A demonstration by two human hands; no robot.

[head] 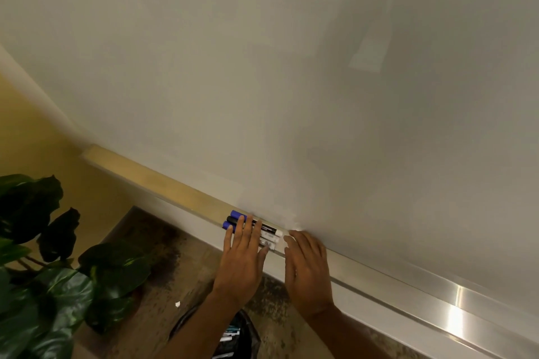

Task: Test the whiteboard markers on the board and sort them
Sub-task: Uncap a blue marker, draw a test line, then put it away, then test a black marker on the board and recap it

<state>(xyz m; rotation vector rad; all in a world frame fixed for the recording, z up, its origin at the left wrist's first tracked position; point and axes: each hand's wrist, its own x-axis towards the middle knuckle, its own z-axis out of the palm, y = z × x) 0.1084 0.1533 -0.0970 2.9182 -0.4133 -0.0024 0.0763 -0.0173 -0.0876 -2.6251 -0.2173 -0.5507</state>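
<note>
Three whiteboard markers (269,232) lie side by side on the metal tray (379,280) under the whiteboard (291,81); two have blue caps, one a black cap. My left hand (243,253) rests flat on them, fingers spread over their middles. Just to the right, my right hand (306,265) lies on the tray with its fingertips by the markers' white ends, holding nothing. The board's surface looks blank.
A dark bin (230,338) with several markers inside stands on the mottled floor (163,280) below my arms. A large-leafed plant (49,271) fills the lower left. A yellow wall (35,137) lies left of the board.
</note>
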